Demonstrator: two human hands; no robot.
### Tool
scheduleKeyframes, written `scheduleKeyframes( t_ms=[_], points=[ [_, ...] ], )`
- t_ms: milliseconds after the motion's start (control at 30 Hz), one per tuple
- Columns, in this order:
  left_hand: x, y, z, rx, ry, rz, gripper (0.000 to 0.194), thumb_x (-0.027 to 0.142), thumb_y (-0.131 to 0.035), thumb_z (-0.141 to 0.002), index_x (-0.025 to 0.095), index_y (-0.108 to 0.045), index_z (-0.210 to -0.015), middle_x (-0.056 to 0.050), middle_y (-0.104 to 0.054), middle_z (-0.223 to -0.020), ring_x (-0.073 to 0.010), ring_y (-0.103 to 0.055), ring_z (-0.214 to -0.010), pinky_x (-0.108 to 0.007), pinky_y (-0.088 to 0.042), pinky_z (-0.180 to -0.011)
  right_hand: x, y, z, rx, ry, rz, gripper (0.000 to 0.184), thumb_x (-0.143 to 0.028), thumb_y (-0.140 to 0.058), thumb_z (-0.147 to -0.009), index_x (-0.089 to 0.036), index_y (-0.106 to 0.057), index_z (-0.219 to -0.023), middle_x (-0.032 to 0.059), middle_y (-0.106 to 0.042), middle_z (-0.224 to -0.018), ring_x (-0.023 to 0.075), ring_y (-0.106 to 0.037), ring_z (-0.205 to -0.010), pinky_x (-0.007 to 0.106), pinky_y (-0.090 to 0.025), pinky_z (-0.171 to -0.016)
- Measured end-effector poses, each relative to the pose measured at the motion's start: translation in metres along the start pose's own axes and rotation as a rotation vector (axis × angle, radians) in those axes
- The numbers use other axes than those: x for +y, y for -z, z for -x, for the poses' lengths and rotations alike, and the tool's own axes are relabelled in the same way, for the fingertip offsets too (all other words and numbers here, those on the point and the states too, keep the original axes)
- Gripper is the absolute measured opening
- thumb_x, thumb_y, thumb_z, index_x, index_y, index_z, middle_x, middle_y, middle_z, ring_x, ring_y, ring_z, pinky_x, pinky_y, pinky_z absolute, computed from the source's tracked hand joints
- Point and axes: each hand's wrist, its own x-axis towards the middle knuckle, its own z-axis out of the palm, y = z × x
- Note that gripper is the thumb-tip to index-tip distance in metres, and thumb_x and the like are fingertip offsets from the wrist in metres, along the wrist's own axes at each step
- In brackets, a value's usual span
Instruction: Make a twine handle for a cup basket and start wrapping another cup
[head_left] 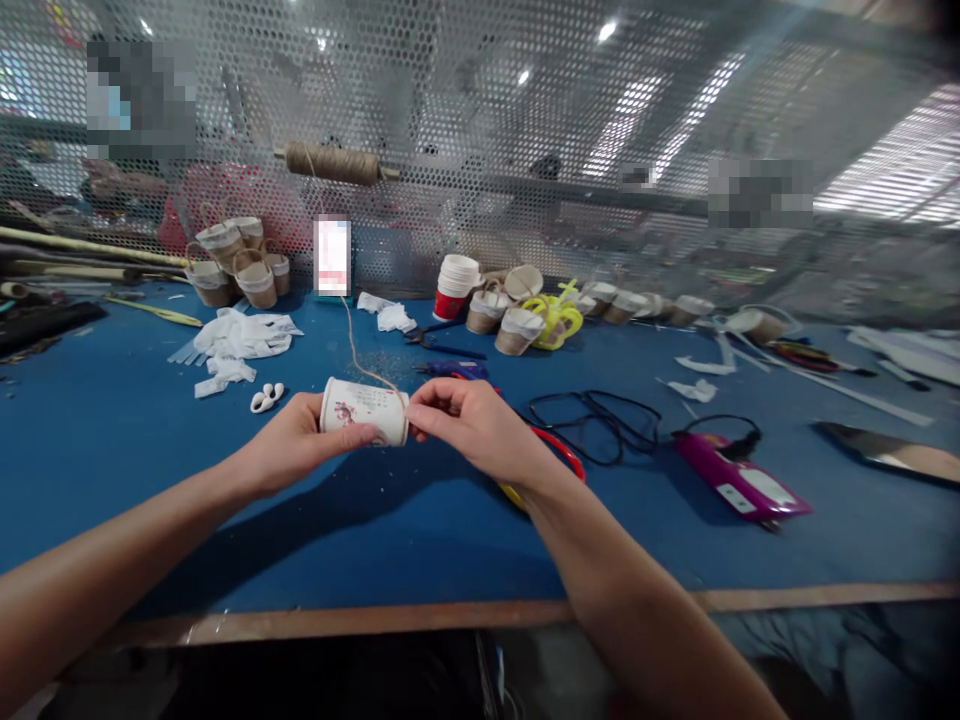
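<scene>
A white printed paper cup (360,408) lies sideways in my left hand (296,445), its thumb along the near side and the other fingers hidden behind. At the cup's right end, my right hand (469,420) pinches thin brown twine (351,335) against the rim. From there the twine runs up and back toward a twine spool (332,163) mounted on the mesh. Just behind the right hand lies a blue glue gun (454,370), partly covered. Red-and-yellow handles (559,450) show beneath my right wrist.
Several twine-wrapped cups (255,280) stand at the back left, others (519,330) beside stacked cups (456,285). White gloves (244,335), earbuds (266,397) and pliers (446,340) lie on the blue table (300,570). To the right are a black cable (600,425), purple power strip (739,475) and dark phone-like slab (892,450).
</scene>
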Motion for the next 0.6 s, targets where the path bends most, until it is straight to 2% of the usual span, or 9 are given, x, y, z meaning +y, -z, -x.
scheduleKeyframes(
  t_ms=[200, 333, 600],
  points=[
    [-0.0069, -0.0027, 0.0009, 0.038, -0.034, -0.043, 0.016, 0.021, -0.067, -0.067, 0.019, -0.072, -0.082, -0.005, -0.072, -0.084, -0.0159, -0.062, -0.074, -0.025, -0.046, -0.071, -0.0004, -0.0014, 0.0, 0.015, -0.019, 0.1, 0.011, -0.022, -0.054, -0.075, -0.013, -0.059, -0.07, 0.0014, -0.061, -0.061, 0.0093, -0.054, -0.055, 0.022, -0.041, -0.054],
    [-0.0082, -0.0051, 0.0043, 0.032, -0.057, -0.067, 0.02, 0.019, -0.068, -0.066, 0.019, -0.072, -0.086, -0.004, -0.072, -0.083, -0.0172, -0.062, -0.077, -0.025, -0.046, -0.073, 0.0003, -0.0031, -0.0002, 0.0, -0.044, 0.129, 0.011, -0.02, -0.054, -0.074, -0.013, -0.06, -0.068, 0.0017, -0.062, -0.06, 0.0099, -0.055, -0.054, 0.022, -0.042, -0.053],
    [-0.0089, -0.0052, 0.0068, 0.049, -0.058, -0.073, 0.019, 0.018, -0.067, -0.067, 0.019, -0.072, -0.085, -0.004, -0.072, -0.078, -0.0157, -0.062, -0.07, -0.024, -0.046, -0.068, -0.0013, -0.004, -0.0004, -0.012, -0.074, 0.106, 0.01, -0.018, -0.054, -0.074, -0.013, -0.061, -0.069, 0.0023, -0.064, -0.061, 0.0098, -0.057, -0.055, 0.021, -0.044, -0.054]
  ],
)
